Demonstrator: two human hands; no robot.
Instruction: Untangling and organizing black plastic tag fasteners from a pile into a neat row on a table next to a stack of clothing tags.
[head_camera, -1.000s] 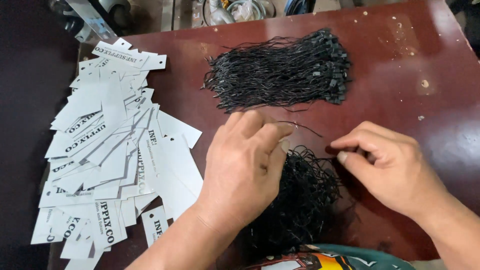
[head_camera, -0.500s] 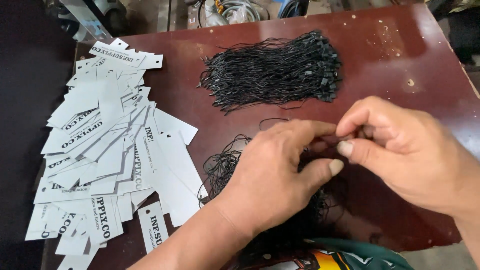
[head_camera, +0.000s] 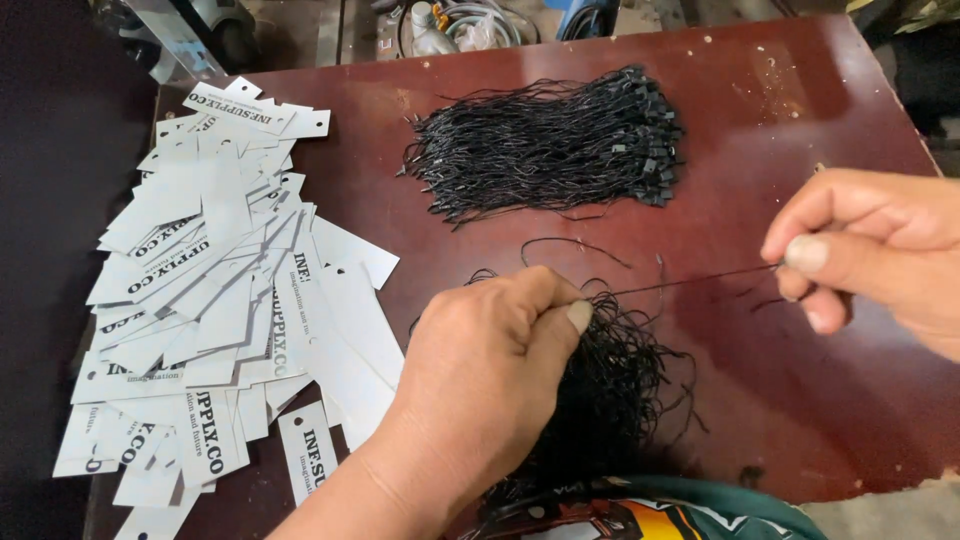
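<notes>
Fingers (head_camera: 805, 255) of both hands pinch one black string (head_camera: 690, 281).

A dark reddish-brown wooden table (head_camera: 820, 420) filled most of the view, its glossy top scuffed, speckled with pale spots and catching soft light near the far right corner. The right edge looked worn and chipped. To the left of the table the surroundings fell into deep shadow (head_camera: 50, 250). Beyond the far edge lay a grey concrete floor (head_camera: 300, 30), cluttered with coiled cables (head_camera: 480, 20), a small white bottle (head_camera: 430, 30) and a blue object (head_camera: 590, 15), only partly visible.
</notes>
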